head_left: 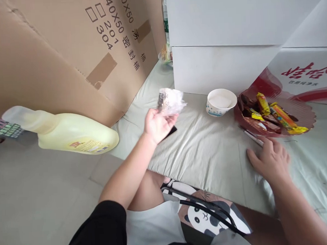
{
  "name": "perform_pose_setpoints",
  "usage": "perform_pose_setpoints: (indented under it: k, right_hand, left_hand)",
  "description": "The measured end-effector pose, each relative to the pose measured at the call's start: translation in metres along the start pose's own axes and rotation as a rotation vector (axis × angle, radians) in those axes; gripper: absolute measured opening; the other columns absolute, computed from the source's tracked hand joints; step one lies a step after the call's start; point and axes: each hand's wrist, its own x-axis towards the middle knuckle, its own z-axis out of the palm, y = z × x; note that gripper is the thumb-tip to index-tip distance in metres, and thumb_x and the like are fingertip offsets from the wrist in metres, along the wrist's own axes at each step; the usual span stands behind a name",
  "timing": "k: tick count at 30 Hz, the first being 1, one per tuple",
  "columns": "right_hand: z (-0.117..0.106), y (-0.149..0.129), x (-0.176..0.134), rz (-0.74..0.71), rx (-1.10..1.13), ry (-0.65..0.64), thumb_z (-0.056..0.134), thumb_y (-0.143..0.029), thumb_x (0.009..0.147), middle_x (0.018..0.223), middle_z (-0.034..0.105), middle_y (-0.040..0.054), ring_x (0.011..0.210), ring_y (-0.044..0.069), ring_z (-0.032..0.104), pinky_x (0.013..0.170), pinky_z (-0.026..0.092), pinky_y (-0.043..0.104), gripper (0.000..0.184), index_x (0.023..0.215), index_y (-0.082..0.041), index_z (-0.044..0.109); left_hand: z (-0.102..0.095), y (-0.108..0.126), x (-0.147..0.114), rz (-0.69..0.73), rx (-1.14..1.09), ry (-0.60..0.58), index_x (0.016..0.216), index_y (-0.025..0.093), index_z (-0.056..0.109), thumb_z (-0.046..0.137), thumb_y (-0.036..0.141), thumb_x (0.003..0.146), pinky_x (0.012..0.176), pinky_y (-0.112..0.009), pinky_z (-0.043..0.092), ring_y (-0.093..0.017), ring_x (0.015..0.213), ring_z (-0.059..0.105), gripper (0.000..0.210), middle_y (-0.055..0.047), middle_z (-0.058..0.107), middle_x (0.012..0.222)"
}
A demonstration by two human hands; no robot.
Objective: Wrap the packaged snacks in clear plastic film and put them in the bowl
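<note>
My left hand (pixel 160 125) is closed on a small plastic-wrapped packet (pixel 171 101), held above the cloth. The packet looks whitish with a dark side, and its contents are too blurred to name. Under that hand, a dark flat object (pixel 170 132) shows in part. My right hand (pixel 272 159) rests low on the cloth, thumb apart from the fingers. By its fingertips lies a slim pen-like object (pixel 253 136); whether they touch it I cannot tell. Just beyond is a reddish clear bowl (pixel 302 111) of wrapped snacks (pixel 282 116).
A white paper cup (pixel 219 110) stands left of the bowl on the pale green cloth (pixel 203 146). White boxes (pixel 212 67) wall the back. A large cardboard box (pixel 75 61) and a pale yellow bottle (pixel 76 132) are at left. Below the table edge is a panda-print item (pixel 202 215).
</note>
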Motion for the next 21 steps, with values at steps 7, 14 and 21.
perform_pose_setpoints:
  k: [7,14,21]
  right_hand:
    - [-0.004,-0.015,-0.004,-0.078,0.12,-0.037,0.045,-0.04,0.086,0.106,0.071,0.0185,0.102,0.035,0.066,0.098,0.048,0.052,0.044,0.115,-0.017,0.07]
    - [-0.019,-0.054,-0.021,0.043,0.67,-0.156,0.045,-0.037,0.094,0.063,0.059,-0.0003,0.061,0.019,0.057,0.067,0.047,0.035,0.028,0.101,-0.022,0.066]
    - [-0.012,-0.058,-0.015,0.17,0.868,-0.182,0.049,-0.04,0.094,0.058,0.057,-0.0035,0.05,0.014,0.05,0.053,0.041,0.03,0.023,0.094,-0.022,0.063]
  left_hand:
    - [0.042,-0.068,-0.027,-0.347,-0.129,-0.158,0.103,0.023,0.062,0.048,0.052,0.08,0.093,-0.044,0.058,-0.031,0.114,0.067,0.04,-0.013,0.074,0.111]
    - [0.038,-0.068,-0.012,-0.316,-0.06,-0.249,0.107,0.023,0.064,0.045,0.076,0.078,0.068,-0.042,0.052,-0.03,0.088,0.068,0.063,-0.013,0.072,0.097]
    - [0.038,-0.079,-0.01,-0.397,-0.14,-0.659,0.107,0.022,0.067,0.093,0.043,0.042,0.072,-0.035,0.052,-0.022,0.081,0.066,0.074,-0.006,0.071,0.091]
